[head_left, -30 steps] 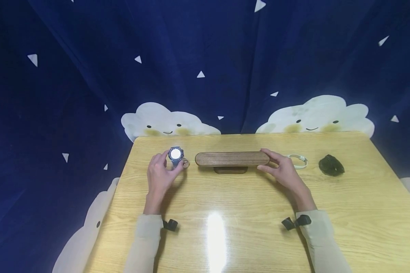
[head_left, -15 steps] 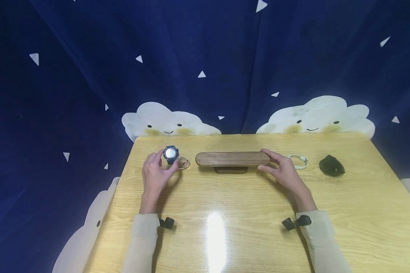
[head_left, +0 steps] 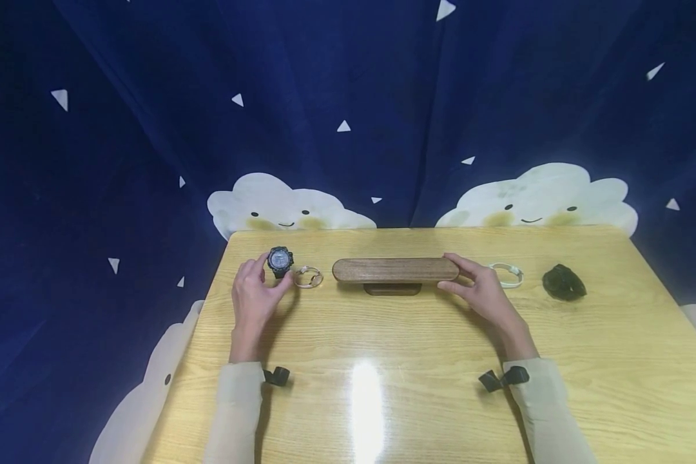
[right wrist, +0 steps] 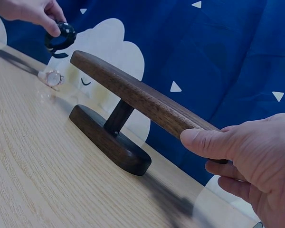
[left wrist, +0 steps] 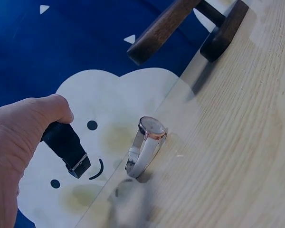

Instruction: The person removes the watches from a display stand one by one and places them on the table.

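My left hand [head_left: 254, 299] pinches a black digital wristwatch [head_left: 280, 259] between thumb and fingers, lifted above the table at the left. In the left wrist view its dark strap [left wrist: 69, 149] and buckle hang below the thumb. My right hand [head_left: 480, 287] grips the right end of a dark wooden T-shaped stand [head_left: 391, 270], whose top bar sits on a short post and an oval base [right wrist: 109, 137]. A small white-strapped watch with a rose-gold case [left wrist: 149, 137] rests on the table between the left hand and the stand.
Right of the stand lies a white bracelet-like band [head_left: 507, 275], and farther right a dark, crumpled-looking lump [head_left: 564, 282]. The light wooden table [head_left: 429, 386] ends at the back against a dark blue curtain [head_left: 383, 96] with cloud prints.
My left hand has moved left with the black wristwatch, away from the stand, uncovering the white-strapped watch. My right hand has stayed on the stand's end.
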Demonstrator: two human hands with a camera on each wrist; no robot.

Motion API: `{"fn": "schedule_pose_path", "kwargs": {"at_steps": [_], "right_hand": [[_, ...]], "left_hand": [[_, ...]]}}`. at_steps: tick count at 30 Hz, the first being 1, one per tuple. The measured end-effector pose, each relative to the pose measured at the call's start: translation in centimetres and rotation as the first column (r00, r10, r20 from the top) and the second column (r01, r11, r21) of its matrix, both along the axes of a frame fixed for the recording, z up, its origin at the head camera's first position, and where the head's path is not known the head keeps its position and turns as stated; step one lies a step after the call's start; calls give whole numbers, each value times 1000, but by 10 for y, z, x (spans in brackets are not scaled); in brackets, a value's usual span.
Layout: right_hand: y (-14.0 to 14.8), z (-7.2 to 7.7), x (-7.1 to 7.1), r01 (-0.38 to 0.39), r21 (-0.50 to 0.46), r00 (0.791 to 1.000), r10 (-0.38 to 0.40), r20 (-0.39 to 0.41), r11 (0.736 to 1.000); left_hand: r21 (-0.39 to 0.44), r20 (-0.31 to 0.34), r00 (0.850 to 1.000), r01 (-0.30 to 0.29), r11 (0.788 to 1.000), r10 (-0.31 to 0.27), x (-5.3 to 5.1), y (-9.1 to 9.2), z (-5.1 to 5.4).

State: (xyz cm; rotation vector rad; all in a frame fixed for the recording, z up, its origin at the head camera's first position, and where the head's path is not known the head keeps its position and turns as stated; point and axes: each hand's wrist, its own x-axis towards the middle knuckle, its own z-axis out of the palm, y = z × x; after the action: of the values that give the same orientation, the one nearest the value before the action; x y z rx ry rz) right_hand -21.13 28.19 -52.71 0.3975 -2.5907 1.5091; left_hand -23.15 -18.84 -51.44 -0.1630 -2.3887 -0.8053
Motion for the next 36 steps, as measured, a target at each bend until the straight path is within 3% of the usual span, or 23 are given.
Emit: {"fn": "schedule_pose_path", "kwargs": {"at_steps": [6,17,36], "right_hand": [[0,0,0,2,3,1000,-2,-5,1000],[1,0,0,-3,5,1000,3,-15,1000],[2,-1,0,8,14,1000,-8,-4,1000]], "left_hand": [[-5,0,1000,-20,1000,20,-1,-6,-3],[61,48,999,-8,998,5,-1,-12,-6],[39,68,997,-32,999,30,-3,-24,-15]]}}
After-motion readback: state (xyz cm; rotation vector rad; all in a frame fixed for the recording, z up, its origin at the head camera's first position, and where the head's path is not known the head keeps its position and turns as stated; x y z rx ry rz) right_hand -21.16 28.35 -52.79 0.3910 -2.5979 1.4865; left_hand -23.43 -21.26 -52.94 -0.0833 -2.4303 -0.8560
